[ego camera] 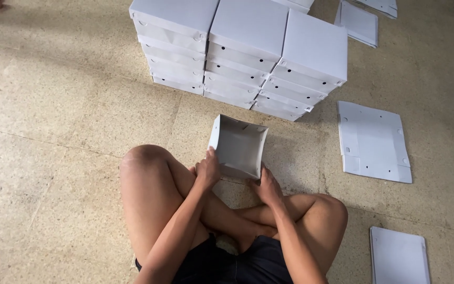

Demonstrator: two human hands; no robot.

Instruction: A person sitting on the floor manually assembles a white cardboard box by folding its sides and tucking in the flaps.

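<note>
I sit cross-legged on a speckled stone floor and hold a half-folded white cardboard box in front of my knees. Its open side faces me, with the far wall and both side walls standing up. My left hand grips the box's near left edge. My right hand grips the near right corner from below. Beyond the box stand three stacks of finished white boxes, each several high, with small round holes in their sides.
A flat unfolded white box blank lies on the floor to the right. Another flat white sheet lies at the lower right. More flat blanks lie at the upper right behind the stacks.
</note>
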